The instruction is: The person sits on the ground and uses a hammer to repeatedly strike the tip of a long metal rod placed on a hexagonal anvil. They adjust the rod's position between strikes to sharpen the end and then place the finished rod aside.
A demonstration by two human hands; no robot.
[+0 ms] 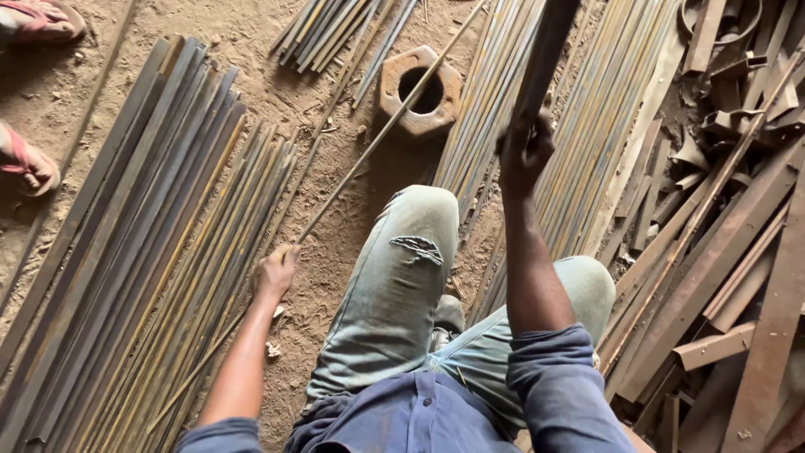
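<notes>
Rod (394, 117), thin and long, runs from the left hand (275, 273) at 8 o'clock up toward 1 o'clock, crossing a rusty hexagonal block (419, 94) with a round hole. Left fingers are clamped on the rod's near end. The right hand (524, 151), at 12 o'clock, is closed around a dark raised bar (543, 59). Step in hand appears to be striking the rod over the block; the next move calls for a steady rod. Strip bundles (142, 252) lie at 9 o'clock, scrap (729, 252) at 3 o'clock.
</notes>
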